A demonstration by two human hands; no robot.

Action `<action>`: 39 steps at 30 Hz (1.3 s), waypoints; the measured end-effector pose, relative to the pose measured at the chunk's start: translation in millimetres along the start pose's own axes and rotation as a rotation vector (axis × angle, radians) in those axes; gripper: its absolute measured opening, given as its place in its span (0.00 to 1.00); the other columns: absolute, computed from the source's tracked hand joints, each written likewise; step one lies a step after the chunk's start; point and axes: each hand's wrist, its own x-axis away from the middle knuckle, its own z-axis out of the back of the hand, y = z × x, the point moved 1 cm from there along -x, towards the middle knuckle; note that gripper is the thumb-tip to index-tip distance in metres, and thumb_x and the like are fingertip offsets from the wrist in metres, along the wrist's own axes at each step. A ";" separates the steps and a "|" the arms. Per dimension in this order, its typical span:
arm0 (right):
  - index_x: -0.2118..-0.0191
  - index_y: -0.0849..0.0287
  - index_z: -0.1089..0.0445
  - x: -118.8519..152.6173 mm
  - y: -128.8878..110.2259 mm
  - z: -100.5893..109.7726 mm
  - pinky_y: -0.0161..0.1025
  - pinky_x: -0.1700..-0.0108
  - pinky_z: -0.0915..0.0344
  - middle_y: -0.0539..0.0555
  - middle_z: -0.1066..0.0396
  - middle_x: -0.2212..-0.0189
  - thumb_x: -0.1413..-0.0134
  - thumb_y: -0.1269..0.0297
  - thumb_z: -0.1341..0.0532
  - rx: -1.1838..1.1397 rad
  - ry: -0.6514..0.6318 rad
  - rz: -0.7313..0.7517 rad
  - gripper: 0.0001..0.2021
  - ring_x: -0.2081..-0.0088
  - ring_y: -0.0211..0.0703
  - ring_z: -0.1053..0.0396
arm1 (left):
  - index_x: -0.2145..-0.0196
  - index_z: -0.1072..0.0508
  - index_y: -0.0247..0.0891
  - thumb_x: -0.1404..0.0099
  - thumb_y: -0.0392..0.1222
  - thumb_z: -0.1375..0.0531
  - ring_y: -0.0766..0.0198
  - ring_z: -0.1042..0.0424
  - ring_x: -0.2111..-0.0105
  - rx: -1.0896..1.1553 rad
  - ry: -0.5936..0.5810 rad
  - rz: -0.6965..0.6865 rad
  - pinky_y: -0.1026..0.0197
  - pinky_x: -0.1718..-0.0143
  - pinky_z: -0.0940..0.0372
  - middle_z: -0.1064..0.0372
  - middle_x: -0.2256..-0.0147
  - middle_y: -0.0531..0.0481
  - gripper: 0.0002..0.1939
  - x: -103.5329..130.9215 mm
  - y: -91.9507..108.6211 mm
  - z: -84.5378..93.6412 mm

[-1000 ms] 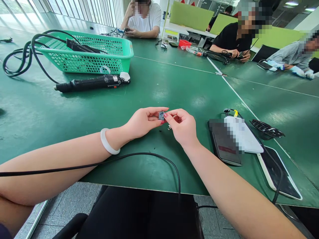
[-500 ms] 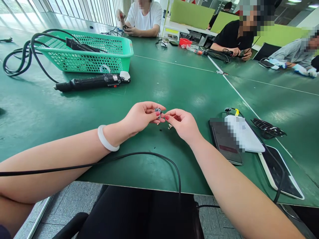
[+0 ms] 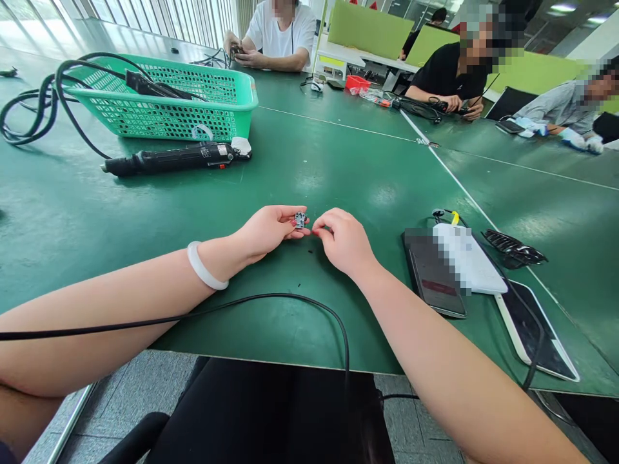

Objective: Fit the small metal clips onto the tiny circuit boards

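Note:
Between the thumb and fingers of my left hand (image 3: 271, 231) is a small grey part with square openings (image 3: 300, 220), its face turned up toward me. A white band circles that wrist. Just to the right, my right hand (image 3: 345, 240) has its thumb and forefinger pinched together close to the grey part, slightly apart from it. Whatever the pinch holds is too small or too hidden to name. A tiny dark piece (image 3: 310, 251) lies on the green table (image 3: 271, 328) below the hands.
A black power screwdriver (image 3: 176, 159) lies before a green mesh basket (image 3: 159, 116) with a coiled cable. Phones (image 3: 435, 277), a white device (image 3: 471, 258) and a black clip (image 3: 515, 248) sit at right. A black cable (image 3: 271, 297) crosses in front. Several people work across the table.
My left hand has turned so the grey part faces up, and the right hand has drawn slightly away from it. The small brassy piece under the right fingers is no longer visible.

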 end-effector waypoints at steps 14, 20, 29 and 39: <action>0.71 0.53 0.26 2.6 -6.8 7.0 0.40 0.62 0.39 0.51 0.33 0.70 0.43 0.71 0.46 -0.011 0.103 0.184 0.12 0.66 0.40 0.36 | 0.65 0.23 0.34 0.43 0.35 0.38 0.64 0.25 0.63 -0.116 -0.280 -0.030 0.55 0.50 0.34 0.24 0.63 0.48 0.07 3.3 -2.7 -2.2; 0.70 0.53 0.27 4.8 -9.8 11.6 0.40 0.59 0.38 0.51 0.32 0.68 0.43 0.71 0.47 -0.059 0.079 0.109 0.12 0.63 0.41 0.35 | 0.64 0.23 0.34 0.42 0.32 0.39 0.66 0.25 0.65 -0.042 -0.252 -0.024 0.58 0.52 0.33 0.25 0.62 0.47 0.08 2.1 -3.1 -2.3; 0.76 0.57 0.31 7.8 -18.0 9.6 0.39 0.68 0.38 0.50 0.32 0.72 0.51 0.66 0.39 -0.300 0.156 -0.183 0.06 0.73 0.36 0.39 | 0.64 0.30 0.32 0.44 0.29 0.38 0.69 0.26 0.68 0.055 -0.159 -0.036 0.59 0.55 0.32 0.27 0.73 0.50 0.09 0.4 -3.4 -1.0; 0.79 0.57 0.32 9.0 -17.0 4.2 0.38 0.70 0.40 0.49 0.33 0.75 0.56 0.63 0.38 -0.438 0.155 -0.392 0.06 0.75 0.36 0.39 | 0.68 0.33 0.32 0.48 0.30 0.34 0.70 0.29 0.72 0.032 -0.125 -0.081 0.59 0.61 0.32 0.28 0.74 0.51 0.12 0.2 -4.8 -3.4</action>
